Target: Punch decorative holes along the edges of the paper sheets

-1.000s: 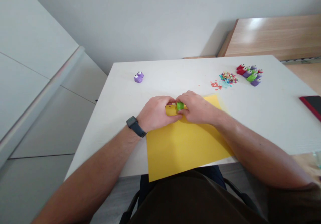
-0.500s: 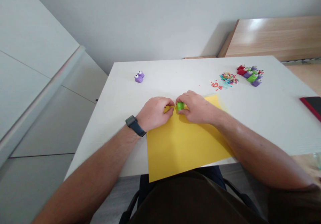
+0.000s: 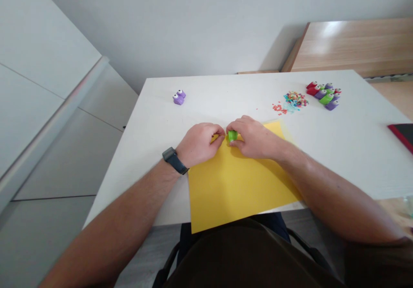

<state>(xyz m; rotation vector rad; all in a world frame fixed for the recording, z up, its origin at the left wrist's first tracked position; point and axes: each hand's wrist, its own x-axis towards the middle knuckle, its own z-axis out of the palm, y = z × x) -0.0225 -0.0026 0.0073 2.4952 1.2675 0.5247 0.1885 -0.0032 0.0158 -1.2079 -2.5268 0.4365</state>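
Observation:
A large yellow sheet of paper lies on the white table, its near corner hanging over the front edge. In my right hand is a small green craft punch, gripped between thumb and fingers at the sheet's far edge. My left hand, with a dark watch on the wrist, pinches that same edge just left of the punch. Some small dark marks show on the paper inside the left-hand pinch. Whether the paper sits inside the punch's slot is hard to see.
Two purple punches stand at the back left. Colourful paper bits lie heaped at the back right, beside several red, green and purple punches. A dark, red-edged object lies at the right edge.
Both hands stay at the sheet's far edge. The green punch has turned slightly in my right fingers, and less of the spotted paper edge shows between my left fingers.

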